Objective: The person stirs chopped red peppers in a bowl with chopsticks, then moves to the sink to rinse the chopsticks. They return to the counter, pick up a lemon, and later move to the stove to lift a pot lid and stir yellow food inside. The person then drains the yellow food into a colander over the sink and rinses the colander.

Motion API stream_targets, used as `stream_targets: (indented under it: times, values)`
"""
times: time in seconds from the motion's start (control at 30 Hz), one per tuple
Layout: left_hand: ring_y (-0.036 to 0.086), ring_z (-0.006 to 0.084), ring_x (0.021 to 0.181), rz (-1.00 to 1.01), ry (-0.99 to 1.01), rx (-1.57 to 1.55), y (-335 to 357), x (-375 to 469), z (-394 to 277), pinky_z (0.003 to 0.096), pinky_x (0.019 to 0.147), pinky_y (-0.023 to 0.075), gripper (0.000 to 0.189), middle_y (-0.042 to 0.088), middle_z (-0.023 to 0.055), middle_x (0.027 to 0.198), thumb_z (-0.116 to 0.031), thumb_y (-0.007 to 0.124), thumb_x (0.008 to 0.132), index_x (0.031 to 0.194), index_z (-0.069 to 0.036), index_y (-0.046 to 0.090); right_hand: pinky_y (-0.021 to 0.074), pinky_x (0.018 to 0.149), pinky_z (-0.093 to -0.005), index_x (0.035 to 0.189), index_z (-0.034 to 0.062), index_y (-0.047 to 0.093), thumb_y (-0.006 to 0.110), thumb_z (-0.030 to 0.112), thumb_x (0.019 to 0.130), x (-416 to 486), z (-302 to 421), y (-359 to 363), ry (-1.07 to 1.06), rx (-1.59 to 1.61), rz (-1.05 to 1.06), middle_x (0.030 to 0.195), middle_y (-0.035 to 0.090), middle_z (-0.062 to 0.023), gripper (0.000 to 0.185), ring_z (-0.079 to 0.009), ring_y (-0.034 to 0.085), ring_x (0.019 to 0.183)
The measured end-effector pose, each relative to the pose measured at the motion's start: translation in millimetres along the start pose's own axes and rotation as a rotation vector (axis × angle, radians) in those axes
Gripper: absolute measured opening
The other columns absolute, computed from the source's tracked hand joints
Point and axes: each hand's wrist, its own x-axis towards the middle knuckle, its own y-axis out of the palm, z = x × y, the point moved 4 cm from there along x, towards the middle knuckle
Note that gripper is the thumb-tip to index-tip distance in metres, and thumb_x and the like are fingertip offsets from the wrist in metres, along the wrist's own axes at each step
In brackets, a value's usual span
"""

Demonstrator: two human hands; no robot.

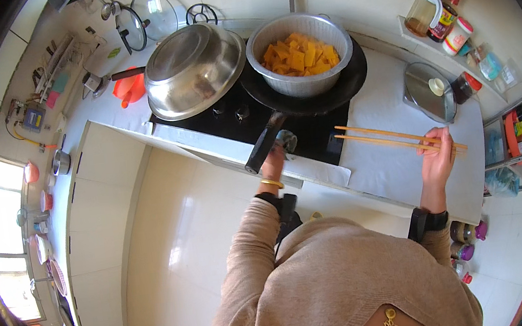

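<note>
My right hand holds a pair of long wooden chopsticks over the counter right of the stove, their tips pointing left. My left hand is at the stove's front edge, partly hidden by the black wok handle. Its fingers are closed on what looks like a crumpled grey cloth. On the black cooktop sits a dark wok. A metal steamer pot stands in it, filled with orange pieces, perhaps pumpkin.
An upturned steel basin covers the left burner, with a dark handle sticking out beside an orange plastic vessel. Glass lids lean at the back wall. Right of the stove lies a glass lid near a wall shelf of jars.
</note>
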Motion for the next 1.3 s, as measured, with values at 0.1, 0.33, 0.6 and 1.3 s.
stream_targets:
  times: [0.1, 0.33, 0.6, 1.3]
  values:
    - [0.058, 0.0169, 0.075, 0.019, -0.415, -0.812, -50.9, 19.1, 25.3, 0.0307, 0.064, 0.0494, 0.001, 0.056, 0.0016, 0.079, -0.009, 0.056, 0.083, 0.084, -0.01, 0.055, 0.0414, 0.048, -0.0302, 0.076, 0.0021, 0.051, 0.044, 0.034, 0.092, 0.8, -1.1, 3.3, 0.004, -0.003, -0.009, 0.071, 0.05, -0.0067, 0.036, -0.0153, 0.047, 0.059]
    - [0.058, 0.0245, 0.095, 0.167, -0.565, -1.267, -124.4, 71.5, 13.9, 0.0393, 0.084, 0.0475, 0.018, 0.061, 0.01, 0.099, -0.016, 0.051, 0.086, 0.1, -0.006, 0.056, 0.0402, 0.048, -0.0302, 0.075, 0.0022, 0.051, 0.045, 0.035, 0.091, -9.9, -3.1, 26.5, -0.023, -0.019, -0.097, 0.069, 0.05, -0.0071, 0.037, -0.0173, 0.048, 0.056]
    - [0.057, 0.0267, 0.099, 0.179, -0.511, -1.439, -203.3, 127.1, 24.8, 0.0375, 0.088, 0.0451, 0.029, 0.061, 0.0128, 0.106, -0.022, 0.049, 0.086, 0.105, -0.002, 0.057, 0.0392, 0.05, -0.0299, 0.079, 0.0034, 0.052, 0.043, 0.036, 0.092, -36.0, 7.0, 78.3, -0.136, -0.093, -0.191, 0.069, 0.05, -0.007, 0.037, -0.0173, 0.048, 0.056]
    - [0.058, 0.0175, 0.081, 0.246, -0.685, -1.216, -240.2, 204.7, 29.1, 0.0301, 0.065, 0.0481, 0.021, 0.062, 0.0056, 0.093, -0.017, 0.052, 0.087, 0.102, -0.004, 0.058, 0.0404, 0.05, -0.0288, 0.079, 0.003, 0.053, 0.041, 0.034, 0.094, -108.5, 14.6, 160.1, -0.262, -0.163, -0.278, 0.07, 0.053, -0.0081, 0.036, -0.0173, 0.049, 0.055]
